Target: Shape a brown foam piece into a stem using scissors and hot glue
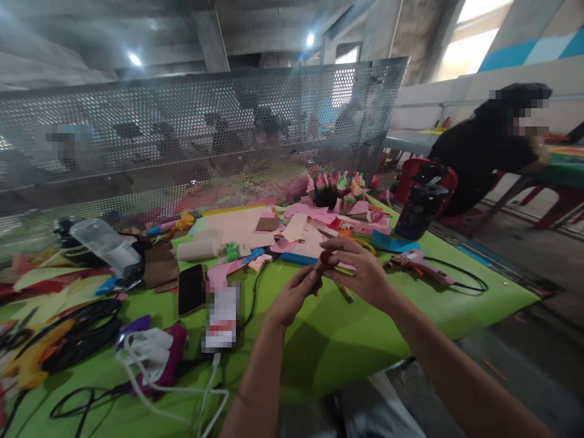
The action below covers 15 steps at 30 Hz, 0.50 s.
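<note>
A small brown piece (325, 258), seemingly rolled or cone-shaped, is between my two hands above the green tabletop. My left hand (294, 296) pinches its lower end between thumb and fingers. The fingers of my right hand (362, 271) close around its upper end from the right. Its exact shape is partly hidden by the fingers. Just beyond my hands lie pink and cream paper scraps (296, 226) and a brown square (267, 224). A pink glue gun (429, 267) with a black cord rests to the right of my right hand.
Two phones (191, 290), a purple power strip (176, 353) with white cables and a yellow glue gun (41, 350) lie left. Small cupcake-like crafts (342, 185) and a dark bottle (422, 204) stand behind. A perforated metal screen (205, 134) borders the table. A person (488, 146) sits at right.
</note>
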Tool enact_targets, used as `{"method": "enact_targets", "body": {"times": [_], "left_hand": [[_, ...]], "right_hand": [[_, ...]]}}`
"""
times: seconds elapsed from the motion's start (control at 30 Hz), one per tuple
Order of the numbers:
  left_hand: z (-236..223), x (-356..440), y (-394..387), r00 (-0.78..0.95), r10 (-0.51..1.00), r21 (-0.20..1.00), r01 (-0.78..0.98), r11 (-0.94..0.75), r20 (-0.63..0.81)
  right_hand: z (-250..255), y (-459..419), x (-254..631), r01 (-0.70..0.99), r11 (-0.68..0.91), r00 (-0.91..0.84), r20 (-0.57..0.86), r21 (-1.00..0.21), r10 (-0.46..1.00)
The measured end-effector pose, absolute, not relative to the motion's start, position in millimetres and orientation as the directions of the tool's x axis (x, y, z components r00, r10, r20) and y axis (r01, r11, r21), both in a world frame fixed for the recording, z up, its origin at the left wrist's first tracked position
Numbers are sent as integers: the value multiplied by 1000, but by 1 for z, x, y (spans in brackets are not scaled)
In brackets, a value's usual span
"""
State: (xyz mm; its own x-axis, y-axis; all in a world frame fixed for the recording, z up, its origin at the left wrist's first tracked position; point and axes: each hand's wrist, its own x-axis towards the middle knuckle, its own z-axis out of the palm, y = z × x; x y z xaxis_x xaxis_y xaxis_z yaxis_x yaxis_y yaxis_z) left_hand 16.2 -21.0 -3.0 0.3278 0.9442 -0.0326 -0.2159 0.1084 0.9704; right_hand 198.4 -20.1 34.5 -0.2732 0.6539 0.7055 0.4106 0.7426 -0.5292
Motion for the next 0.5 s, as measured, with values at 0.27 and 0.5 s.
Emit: {"method": "enact_targets", "body": {"times": [0.27, 0.5], "left_hand": [[1, 16, -21, 307, 951, 992, -115, 59, -21], [3, 18, -15, 312, 950, 998, -65, -7, 28]], "right_hand": [[34, -21, 198, 288, 704, -234, 665, -649, 709], [25, -17, 199, 292, 639, -127, 633, -712, 763]]}}
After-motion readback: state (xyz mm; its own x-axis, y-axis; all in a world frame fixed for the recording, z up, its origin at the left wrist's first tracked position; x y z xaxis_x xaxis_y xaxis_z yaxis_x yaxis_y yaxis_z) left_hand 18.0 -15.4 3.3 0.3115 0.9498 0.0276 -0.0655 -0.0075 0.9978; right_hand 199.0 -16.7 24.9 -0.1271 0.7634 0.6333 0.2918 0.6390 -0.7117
